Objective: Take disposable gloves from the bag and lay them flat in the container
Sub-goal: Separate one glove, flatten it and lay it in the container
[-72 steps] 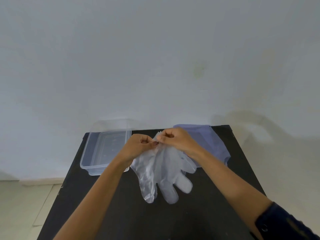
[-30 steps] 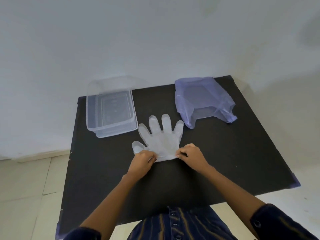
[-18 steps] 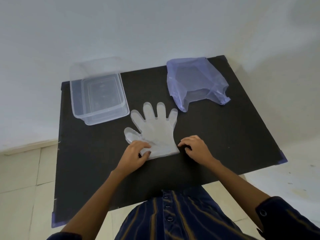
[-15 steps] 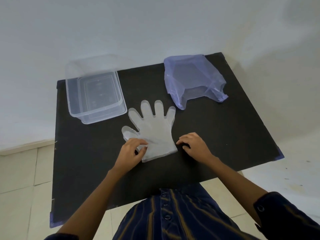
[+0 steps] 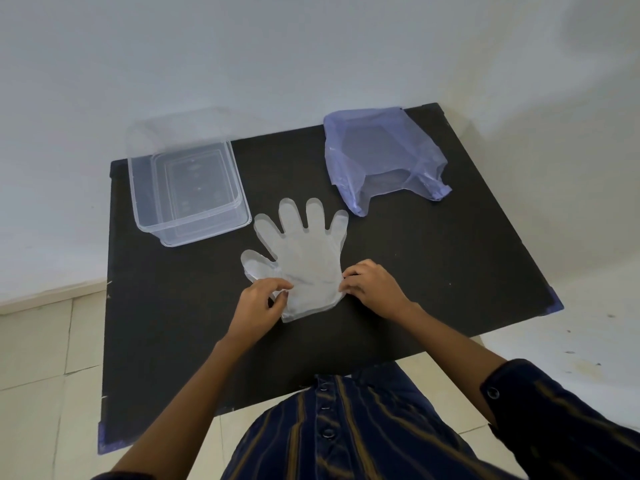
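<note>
A clear disposable glove [image 5: 304,258] lies flat on the black table [image 5: 433,265], fingers spread and pointing away from me. My left hand [image 5: 258,306] pinches the glove's left cuff edge between thumb and fingers. My right hand [image 5: 372,287] rests with curled fingertips on the glove's right cuff edge. A clear plastic container [image 5: 188,192] stands at the table's far left and looks empty. A crumpled pale purple plastic bag [image 5: 381,157] lies at the far right.
The table's back edge meets a white wall [image 5: 311,57]. Tiled floor [image 5: 41,358] shows to the left and right of the table. My striped dark shirt [image 5: 346,434] is at the near edge.
The glove went from hanging between my hands to lying flat on the table. Since then my left hand has shifted onto the cuff's left edge and pinched it; the view tilted down.
</note>
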